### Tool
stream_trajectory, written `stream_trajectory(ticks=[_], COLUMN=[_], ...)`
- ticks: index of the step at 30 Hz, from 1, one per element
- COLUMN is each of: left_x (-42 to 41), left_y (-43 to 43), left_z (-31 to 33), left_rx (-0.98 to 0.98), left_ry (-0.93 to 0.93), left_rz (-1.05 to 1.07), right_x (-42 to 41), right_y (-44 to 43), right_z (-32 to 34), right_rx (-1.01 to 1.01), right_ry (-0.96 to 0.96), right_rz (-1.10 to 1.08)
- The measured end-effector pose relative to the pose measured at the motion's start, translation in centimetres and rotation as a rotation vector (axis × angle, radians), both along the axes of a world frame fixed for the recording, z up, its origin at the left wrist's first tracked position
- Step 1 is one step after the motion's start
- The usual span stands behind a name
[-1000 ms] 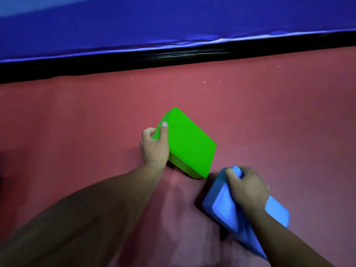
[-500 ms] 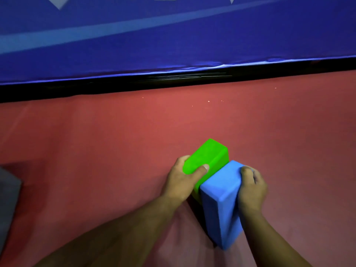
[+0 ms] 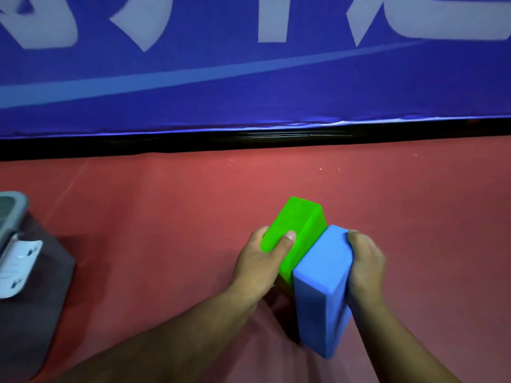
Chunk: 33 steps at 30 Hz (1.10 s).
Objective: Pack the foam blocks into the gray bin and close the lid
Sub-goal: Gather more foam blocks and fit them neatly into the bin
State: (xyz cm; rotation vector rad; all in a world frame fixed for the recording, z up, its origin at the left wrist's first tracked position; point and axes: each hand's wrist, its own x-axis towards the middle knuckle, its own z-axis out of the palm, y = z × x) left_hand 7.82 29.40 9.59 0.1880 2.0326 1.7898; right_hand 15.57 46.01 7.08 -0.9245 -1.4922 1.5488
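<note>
A dull red floor (image 3: 166,230) fills the lower part of the view, lit dimly and running back to a black strip under a blue banner. Nearest the camera, two bare forearms reach in from the bottom edge. The right hand (image 3: 365,264) presses against the right side of the blue foam block (image 3: 322,288), its fingers (image 3: 356,239) curled over the block's top far corner. The left hand (image 3: 262,264) grips the green foam block (image 3: 298,230), thumb laid across its top face and the other fingers wrapped around its left side. The two blocks stand on edge, pushed together side by side and touching along their long faces, the blue one nearer the camera and to the right. Whether they rest on the floor or are lifted just off it cannot be told. Well apart to the left, at the frame edge, sits the gray bin (image 3: 41,272), with a white latch (image 3: 19,269) on its near side. Beyond the floor, the blue banner (image 3: 249,92) carries large blurred white shapes.
</note>
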Motion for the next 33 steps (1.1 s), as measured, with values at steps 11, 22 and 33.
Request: stream_trajectory(ticks=[11,22,33], left_x=[-6.3,-10.0,-13.9], left_y=[-17.8,-37.7,-55.6], left_z=[13.6,20.4,26.5], left_rx=[0.129,0.209,0.251], left_ry=[0.288,0.397,0.35], left_rz=[0.232,0.467,0.501], right_x=[-11.5,-20.6,-26.1], right_y=[-15.8,-35.1,-53.2], right_z=[14.0,22.0,27.6], right_rx=[0.094,0.147,-0.023], right_ry=[0.226,0.3,0.419], right_rz=[0.315,0.577,0.65])
